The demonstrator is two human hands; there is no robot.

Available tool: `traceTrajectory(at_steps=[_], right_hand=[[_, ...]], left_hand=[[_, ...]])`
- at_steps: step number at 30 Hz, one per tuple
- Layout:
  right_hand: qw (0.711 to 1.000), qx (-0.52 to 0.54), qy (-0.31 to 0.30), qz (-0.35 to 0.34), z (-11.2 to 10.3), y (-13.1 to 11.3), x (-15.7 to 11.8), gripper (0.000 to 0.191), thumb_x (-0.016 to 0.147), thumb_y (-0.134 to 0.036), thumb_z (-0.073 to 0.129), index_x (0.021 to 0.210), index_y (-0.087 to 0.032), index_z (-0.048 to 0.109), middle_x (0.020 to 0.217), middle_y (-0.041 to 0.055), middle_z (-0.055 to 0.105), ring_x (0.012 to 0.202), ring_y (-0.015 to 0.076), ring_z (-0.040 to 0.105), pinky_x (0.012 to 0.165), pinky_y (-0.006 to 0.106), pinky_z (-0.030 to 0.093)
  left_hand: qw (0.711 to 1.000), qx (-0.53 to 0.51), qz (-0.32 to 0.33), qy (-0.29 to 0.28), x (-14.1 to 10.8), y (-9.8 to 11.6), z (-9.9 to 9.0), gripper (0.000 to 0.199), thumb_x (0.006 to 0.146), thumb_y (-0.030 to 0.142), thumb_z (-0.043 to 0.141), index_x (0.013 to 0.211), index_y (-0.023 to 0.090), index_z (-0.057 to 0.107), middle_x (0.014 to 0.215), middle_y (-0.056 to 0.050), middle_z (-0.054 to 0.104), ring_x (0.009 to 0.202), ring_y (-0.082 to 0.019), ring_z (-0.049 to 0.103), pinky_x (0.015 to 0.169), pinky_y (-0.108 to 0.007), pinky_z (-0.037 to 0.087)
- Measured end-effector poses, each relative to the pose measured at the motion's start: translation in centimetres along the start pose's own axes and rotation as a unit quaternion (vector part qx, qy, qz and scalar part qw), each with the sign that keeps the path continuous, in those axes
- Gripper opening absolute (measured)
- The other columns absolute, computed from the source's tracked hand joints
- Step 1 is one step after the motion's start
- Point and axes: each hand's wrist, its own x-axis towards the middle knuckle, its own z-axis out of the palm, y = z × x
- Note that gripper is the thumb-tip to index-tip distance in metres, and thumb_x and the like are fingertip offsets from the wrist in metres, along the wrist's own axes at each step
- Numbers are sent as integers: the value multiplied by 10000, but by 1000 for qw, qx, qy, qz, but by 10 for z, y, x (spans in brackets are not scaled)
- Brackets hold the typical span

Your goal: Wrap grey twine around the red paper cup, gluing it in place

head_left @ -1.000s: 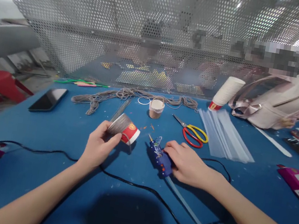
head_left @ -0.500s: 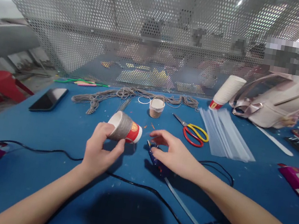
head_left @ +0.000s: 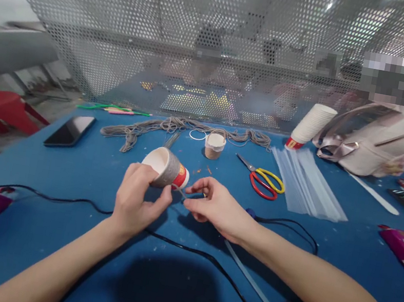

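Observation:
My left hand (head_left: pixel 138 200) grips a paper cup (head_left: pixel 169 170) that lies tilted, its open mouth facing left. Grey cord is wrapped round much of the cup, and a red band with a gold emblem shows near its white base. A short end of grey cord (head_left: pixel 180 192) runs from the cup to my right hand (head_left: pixel 215 206), whose thumb and fingers pinch it. Beneath and behind my right hand is a glue gun, mostly hidden, with a long translucent glue stick (head_left: pixel 256 287) extending toward the table's front edge.
Scissors (head_left: pixel 260 177), a small covered cup (head_left: pixel 214 146) and grey cord bundles (head_left: pixel 130 133) lie beyond my hands. Plastic strips (head_left: pixel 307 185), stacked cups (head_left: pixel 312 126) and a bag (head_left: pixel 380 135) are at right. A phone (head_left: pixel 70 131) lies left; black cables cross the blue table (head_left: pixel 84 245).
My right hand has moved left from the glue gun to the cup and closed on the cord end. The cup has shifted slightly left in my left hand.

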Motion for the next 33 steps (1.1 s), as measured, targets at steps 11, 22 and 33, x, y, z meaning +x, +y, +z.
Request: traceTrajectory(at_steps=[11,22,33], right_hand=[[855,-426,25,-294,-9,3,-1,74,857,-192,572,868,-180,643,778,21,656,673,131,560,642,253,394],[835,-413,55,-359,-14,5,-2,100,866,-160,542,825,-178,631,751,13,648,655,117,545,634,231,397],[864,-388,76,-313,-14,8,0,62,788,-153,572,767,-191,617,648,-39,562,570,87,463,570,211,346]], left_hand=[[982,-53,-146,-107,0,13,2,85,737,241,548,717,216,469,644,25,501,600,-142,456,574,-258,382],[876,-230,-358,-229,7,23,0,104,673,292,540,700,193,556,601,45,525,570,-119,450,539,-225,381],[847,-273,-390,-236,10,24,-1,96,641,287,552,651,191,549,578,47,473,544,-117,418,523,-237,382]])
